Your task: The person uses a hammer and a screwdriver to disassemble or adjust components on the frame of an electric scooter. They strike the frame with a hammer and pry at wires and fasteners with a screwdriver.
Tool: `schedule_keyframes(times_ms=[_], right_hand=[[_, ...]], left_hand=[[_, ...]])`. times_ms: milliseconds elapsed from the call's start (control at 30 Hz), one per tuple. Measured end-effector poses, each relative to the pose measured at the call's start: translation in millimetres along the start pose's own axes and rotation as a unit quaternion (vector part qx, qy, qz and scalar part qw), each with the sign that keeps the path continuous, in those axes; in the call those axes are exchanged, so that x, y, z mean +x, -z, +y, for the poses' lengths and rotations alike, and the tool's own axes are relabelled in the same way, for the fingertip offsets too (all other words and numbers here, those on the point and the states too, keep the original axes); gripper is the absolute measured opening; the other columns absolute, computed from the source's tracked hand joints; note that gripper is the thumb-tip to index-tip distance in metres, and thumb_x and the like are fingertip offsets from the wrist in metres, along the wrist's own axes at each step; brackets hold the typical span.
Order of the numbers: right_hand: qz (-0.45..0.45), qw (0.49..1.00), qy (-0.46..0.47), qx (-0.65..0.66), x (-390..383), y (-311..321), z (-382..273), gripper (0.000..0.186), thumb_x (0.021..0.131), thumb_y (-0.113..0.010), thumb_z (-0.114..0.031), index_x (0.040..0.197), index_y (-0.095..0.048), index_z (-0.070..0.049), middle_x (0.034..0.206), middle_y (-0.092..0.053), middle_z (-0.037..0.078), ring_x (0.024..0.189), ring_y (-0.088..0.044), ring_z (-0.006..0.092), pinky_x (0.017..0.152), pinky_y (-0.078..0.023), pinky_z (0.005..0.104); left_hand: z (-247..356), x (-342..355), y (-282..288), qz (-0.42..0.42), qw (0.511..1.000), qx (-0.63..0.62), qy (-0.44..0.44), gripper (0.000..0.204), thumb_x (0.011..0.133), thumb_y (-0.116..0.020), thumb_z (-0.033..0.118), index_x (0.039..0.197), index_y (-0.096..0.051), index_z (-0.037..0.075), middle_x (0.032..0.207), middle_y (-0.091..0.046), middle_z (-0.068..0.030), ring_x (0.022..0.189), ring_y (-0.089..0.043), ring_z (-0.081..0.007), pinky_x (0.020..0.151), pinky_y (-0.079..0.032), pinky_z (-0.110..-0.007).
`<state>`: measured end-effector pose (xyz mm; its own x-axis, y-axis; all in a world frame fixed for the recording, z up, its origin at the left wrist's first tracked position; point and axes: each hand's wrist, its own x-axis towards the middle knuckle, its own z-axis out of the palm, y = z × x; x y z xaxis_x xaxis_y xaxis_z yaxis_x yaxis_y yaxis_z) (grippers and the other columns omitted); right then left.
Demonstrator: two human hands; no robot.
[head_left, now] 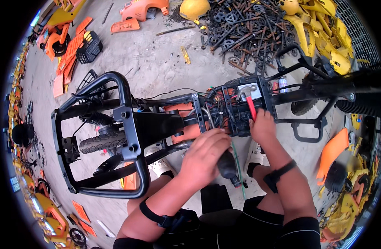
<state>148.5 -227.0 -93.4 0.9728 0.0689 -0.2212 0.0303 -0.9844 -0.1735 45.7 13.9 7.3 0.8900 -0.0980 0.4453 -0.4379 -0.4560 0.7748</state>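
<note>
A black vehicle frame (159,120), with a wheel (103,142) inside its left end, lies across in front of me. My right hand (263,126) is closed round the red handle of a hammer (250,103). The hammer's metal head is over a pale box among the wires (219,103) in the frame's middle. My left hand (205,155) is wrapped round a long tool at the frame's near side. A dark rounded body (228,166) shows below that hand and a metal shaft (208,117) above it; its exact kind is unclear. A thin green cord (238,168) hangs alongside.
Rusty rods and sprockets (244,33) are heaped at the far right, beside yellow plastic panels (319,33). A yellow dome-shaped part (194,9) and orange panels (142,8) lie at the far side. A black basket (89,46) sits far left. My feet stand close to the frame.
</note>
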Motion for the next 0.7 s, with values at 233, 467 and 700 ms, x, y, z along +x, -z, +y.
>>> schedule_keyframes(times_ms=[233,467,700], right_hand=[[-0.074,0.843,0.196,0.495,-28,145,-108,0.057,0.093,-0.071,-0.045,0.124,-0.061,0.001,0.122,-0.064,0.018,0.118,-0.061,0.0294,0.102,-0.047,0.0420],[-0.050,0.822,0.379,0.421,-17,142,-118,0.047,0.084,-0.080,-0.031,0.112,-0.062,0.001,0.114,-0.066,0.021,0.109,-0.064,0.0380,0.095,-0.052,0.0475],[0.001,0.837,0.374,0.399,-6,137,-127,0.026,0.094,-0.071,-0.024,0.088,-0.052,-0.007,0.103,-0.067,0.020,0.099,-0.067,0.0350,0.086,-0.054,0.0449]], left_hand=[[-14,26,-5,0.015,0.999,0.037,0.018,0.043,0.072,-0.076,0.000,0.112,-0.062,0.005,0.110,-0.069,-0.0103,0.109,-0.066,-0.0353,0.091,-0.053,-0.045],[-22,40,-8,0.010,0.998,0.043,0.046,0.039,0.080,-0.068,0.011,0.118,-0.065,0.007,0.117,-0.066,-0.0128,0.116,-0.061,-0.0326,0.096,-0.050,-0.047],[-31,53,-7,0.016,0.998,0.040,0.045,0.031,0.082,-0.066,0.016,0.112,-0.069,0.008,0.112,-0.066,-0.0119,0.112,-0.062,-0.0321,0.094,-0.051,-0.047]])
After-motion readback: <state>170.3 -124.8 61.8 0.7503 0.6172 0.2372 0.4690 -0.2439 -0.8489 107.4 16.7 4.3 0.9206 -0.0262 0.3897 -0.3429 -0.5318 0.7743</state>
